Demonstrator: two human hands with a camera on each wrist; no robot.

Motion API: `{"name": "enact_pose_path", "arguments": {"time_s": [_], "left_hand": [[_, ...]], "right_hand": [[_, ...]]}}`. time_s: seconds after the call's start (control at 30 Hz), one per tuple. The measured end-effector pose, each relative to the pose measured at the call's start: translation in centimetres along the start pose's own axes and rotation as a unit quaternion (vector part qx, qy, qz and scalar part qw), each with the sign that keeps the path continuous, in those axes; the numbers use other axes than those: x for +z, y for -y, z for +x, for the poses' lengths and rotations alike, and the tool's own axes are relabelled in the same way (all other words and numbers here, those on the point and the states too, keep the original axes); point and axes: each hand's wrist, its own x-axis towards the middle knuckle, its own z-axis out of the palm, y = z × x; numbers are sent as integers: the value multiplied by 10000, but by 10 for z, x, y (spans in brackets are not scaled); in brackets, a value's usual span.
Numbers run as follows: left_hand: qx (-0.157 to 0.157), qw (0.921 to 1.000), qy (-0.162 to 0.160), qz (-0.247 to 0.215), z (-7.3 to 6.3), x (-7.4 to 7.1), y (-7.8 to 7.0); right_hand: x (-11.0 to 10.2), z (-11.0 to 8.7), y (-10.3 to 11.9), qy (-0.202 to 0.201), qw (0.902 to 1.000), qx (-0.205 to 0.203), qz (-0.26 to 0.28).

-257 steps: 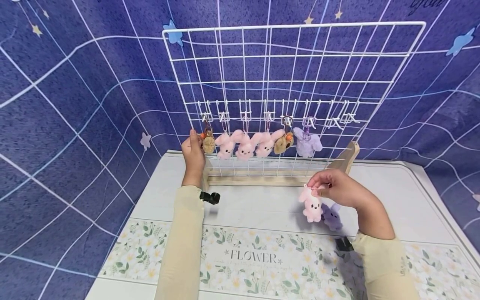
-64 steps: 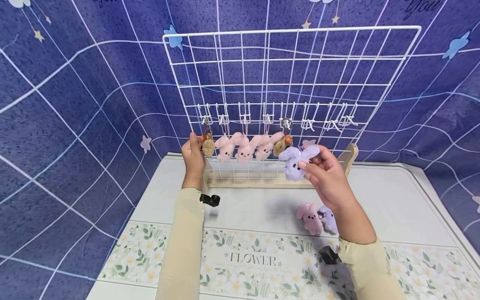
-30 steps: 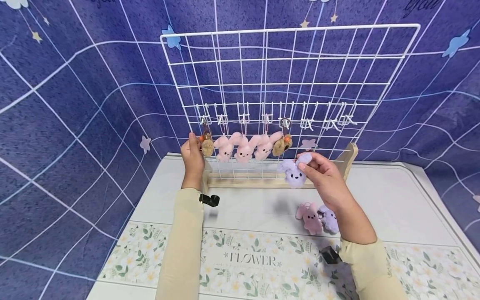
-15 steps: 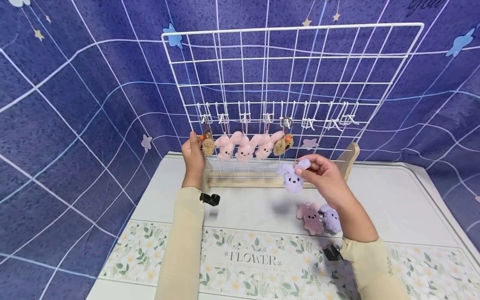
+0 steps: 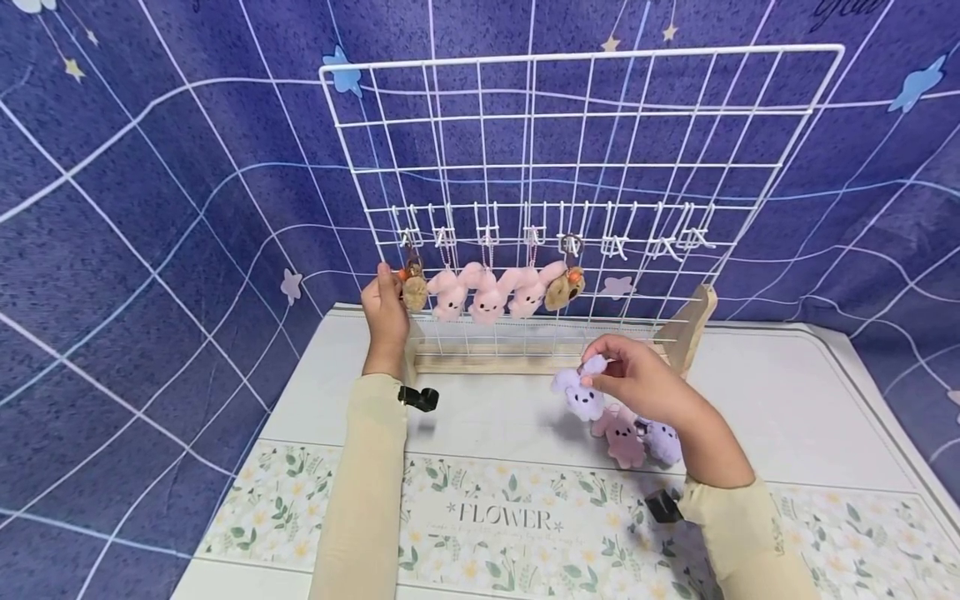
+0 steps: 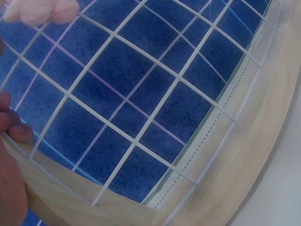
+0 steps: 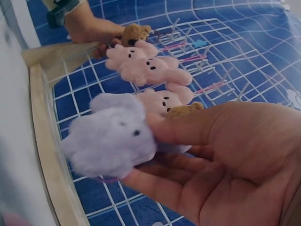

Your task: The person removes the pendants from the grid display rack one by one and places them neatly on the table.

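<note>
My right hand (image 5: 645, 379) pinches a lavender bunny plush keychain (image 5: 582, 402) by its ear, thumb in front, low before the rack. In the right wrist view the plush (image 7: 110, 136) sits at my fingertips, face turned partly aside. Just behind it, a pink bunny plush (image 5: 624, 442) and a second lavender plush (image 5: 663, 442) lie side by side on the table. At far left, my left hand (image 5: 386, 317) grips the edge of the white wire grid rack (image 5: 581, 57), thumb in front. Its fingers (image 6: 19, 132) curl behind the rack's side.
Three pink bunny plushes (image 5: 488, 304) hang from hooks between two brown plush keychains (image 5: 415, 293). Bare white hooks (image 5: 615, 247) continue to the right. Wooden feet (image 5: 699, 329) and a wooden bar support the grid. A floral mat (image 5: 510, 517) covers the table's front.
The pink plush my right hand held went down onto the table. The lavender plush came off its hook and has moved down toward the table. My left hand stays at the rack.
</note>
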Motion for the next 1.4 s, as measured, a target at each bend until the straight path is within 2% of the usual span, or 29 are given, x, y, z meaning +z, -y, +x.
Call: {"name": "enact_pose_path", "arguments": {"time_s": [0.33,0.57,0.8,0.9,1.2,1.4], "left_hand": [[4,10000,14,-59,-1,1,0],[-52,9999,7,-91,-1,0,1],[0,10000,17,-90,0,0,3],[60,9999,52,-101,0,0,2],[94,9999,36,-99,-1,0,2],[80,9996,26,-256,1,0,5]], "right_hand": [[6,-1,-8,904,9938,1,-654],[10,2,-20,1663,9848,-197,-455],[18,6,-35,2286,9734,113,-130],[22,8,-42,2343,9718,235,-105],[24,11,-47,2003,9764,550,-585],[22,12,-44,1722,9804,539,-789]]}}
